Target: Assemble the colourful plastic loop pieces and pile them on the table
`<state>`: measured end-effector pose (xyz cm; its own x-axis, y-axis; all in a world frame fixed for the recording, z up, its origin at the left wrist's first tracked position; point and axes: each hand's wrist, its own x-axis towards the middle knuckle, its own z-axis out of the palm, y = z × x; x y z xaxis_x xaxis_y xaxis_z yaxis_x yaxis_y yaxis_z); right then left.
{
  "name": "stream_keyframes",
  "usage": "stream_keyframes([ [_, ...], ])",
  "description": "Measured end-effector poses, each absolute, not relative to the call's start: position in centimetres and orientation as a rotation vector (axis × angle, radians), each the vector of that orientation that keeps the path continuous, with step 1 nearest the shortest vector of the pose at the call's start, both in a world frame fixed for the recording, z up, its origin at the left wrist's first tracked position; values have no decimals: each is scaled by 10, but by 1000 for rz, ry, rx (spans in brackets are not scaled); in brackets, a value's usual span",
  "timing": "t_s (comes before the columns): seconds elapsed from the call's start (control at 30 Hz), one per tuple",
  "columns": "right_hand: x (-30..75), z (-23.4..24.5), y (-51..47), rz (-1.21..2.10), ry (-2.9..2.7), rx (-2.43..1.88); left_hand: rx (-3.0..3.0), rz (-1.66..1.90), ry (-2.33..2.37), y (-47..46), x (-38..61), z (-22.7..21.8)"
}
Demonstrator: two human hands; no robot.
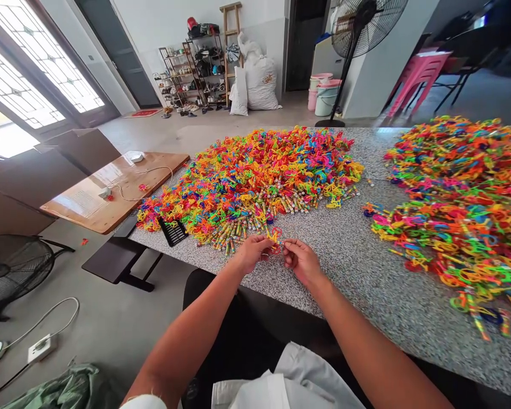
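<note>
My left hand (pixel 252 251) and my right hand (pixel 302 261) meet over the near edge of a speckled granite table (pixel 357 267). Both pinch a small red and yellow plastic piece (pixel 276 238) between their fingertips. Just beyond the hands lies a big heap of bright plastic loops (pixel 259 170), with several small printed tubes (pixel 238 227) spilled along its near side. A second heap of coloured pieces (pixel 460 199) covers the right part of the table.
A small black comb-like part (pixel 173 232) lies by the left heap. To the left stand a wooden table (pixel 119 190), a dark bench (pixel 119 261) and a floor fan (pixel 8 270). A pedestal fan (pixel 357 34), buckets (pixel 326 94) and pink stools (pixel 417 74) stand behind.
</note>
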<state>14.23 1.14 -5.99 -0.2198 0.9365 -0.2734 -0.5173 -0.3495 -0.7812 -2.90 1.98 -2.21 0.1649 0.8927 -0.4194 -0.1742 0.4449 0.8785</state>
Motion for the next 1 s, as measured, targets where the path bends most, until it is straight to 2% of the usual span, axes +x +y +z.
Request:
stream_keyframes([
  [0.2, 147, -55, 10, 1817, -652, -893, 787, 854, 1165, 18, -25, -22],
  [0.5, 146, -54, 9, 1715, -671, -917, 726, 840, 1100, 20, -27, -24],
  [1.0, 153, -57, -1, 1805, -705, -901, 826, 775, 1159, 15, -24, -20],
])
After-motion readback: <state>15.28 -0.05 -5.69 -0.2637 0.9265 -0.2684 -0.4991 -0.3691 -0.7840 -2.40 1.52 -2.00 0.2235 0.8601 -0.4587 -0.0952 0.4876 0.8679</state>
